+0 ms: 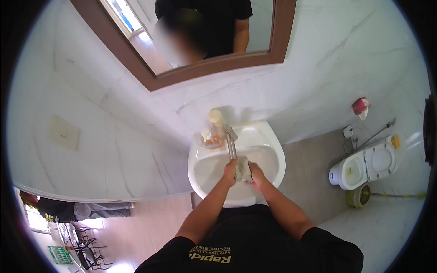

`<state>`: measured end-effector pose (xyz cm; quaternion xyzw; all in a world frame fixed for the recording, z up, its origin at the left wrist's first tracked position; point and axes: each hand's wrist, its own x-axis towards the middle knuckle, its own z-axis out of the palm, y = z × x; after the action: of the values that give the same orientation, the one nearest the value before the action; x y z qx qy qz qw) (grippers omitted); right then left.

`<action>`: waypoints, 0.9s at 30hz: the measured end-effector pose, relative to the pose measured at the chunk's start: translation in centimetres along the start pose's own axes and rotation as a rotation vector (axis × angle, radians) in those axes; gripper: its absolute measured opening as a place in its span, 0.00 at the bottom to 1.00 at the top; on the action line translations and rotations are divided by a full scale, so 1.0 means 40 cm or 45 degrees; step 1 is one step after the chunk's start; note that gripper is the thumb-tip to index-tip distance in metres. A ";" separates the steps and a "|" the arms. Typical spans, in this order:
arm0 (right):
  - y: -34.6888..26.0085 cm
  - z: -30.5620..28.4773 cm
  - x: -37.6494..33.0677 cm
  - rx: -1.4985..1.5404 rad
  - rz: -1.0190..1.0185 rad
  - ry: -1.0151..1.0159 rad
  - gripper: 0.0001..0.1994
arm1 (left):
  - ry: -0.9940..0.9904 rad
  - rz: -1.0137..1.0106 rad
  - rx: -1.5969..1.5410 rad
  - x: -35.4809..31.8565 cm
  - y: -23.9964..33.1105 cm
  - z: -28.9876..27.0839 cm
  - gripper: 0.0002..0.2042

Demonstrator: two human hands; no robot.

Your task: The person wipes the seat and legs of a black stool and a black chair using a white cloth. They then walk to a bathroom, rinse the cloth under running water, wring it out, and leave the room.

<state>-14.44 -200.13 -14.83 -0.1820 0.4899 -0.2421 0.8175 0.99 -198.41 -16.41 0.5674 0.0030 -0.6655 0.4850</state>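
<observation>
Both hands are over the white washbasin [278,154], close under the spout of the metal faucet [231,144]. Between them is a crumpled, pale greyish cloth [243,168]. My left hand [230,173] is closed on the cloth's left side, near the end of the spout. My right hand [256,173] grips its right side, fingers partly hidden by the cloth. Whether water is running cannot be made out. Behind and left of the faucet, on the basin's ledge, stand a clear pump bottle [211,138] with orange contents and a cream-coloured container [216,117].
A brown-framed mirror [214,73] hangs above the basin. At right are a toilet [348,172] with its lid up, a green bucket [358,197] with a long handle, and a red tissue pack [361,105] on the wall. Another person [59,210] and black chairs [87,255] appear beyond the left wall.
</observation>
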 end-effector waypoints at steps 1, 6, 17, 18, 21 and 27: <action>-0.018 0.004 0.059 -0.071 -0.110 0.036 0.25 | -0.029 0.080 0.042 0.051 0.016 -0.033 0.22; -0.014 -0.077 0.196 -0.603 -0.409 0.272 0.30 | -0.132 0.199 0.303 0.048 0.042 -0.100 0.19; -0.062 0.011 0.095 -0.631 -0.411 0.243 0.23 | 0.100 0.085 0.039 0.088 0.044 -0.102 0.29; -0.054 0.016 0.099 -0.659 -0.513 0.228 0.25 | 0.119 0.051 -0.051 0.092 0.037 -0.097 0.31; -0.042 0.032 0.097 -0.969 -0.622 0.330 0.33 | 0.124 -0.013 -0.176 0.036 0.072 -0.006 0.28; -0.027 0.059 0.081 -1.367 -0.796 0.281 0.40 | -0.211 0.132 0.060 0.039 0.064 -0.026 0.20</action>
<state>-11.28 -202.71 -15.49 -0.6756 0.5482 -0.2073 0.4473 3.60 -200.17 -16.56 0.5212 -0.0822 -0.6839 0.5039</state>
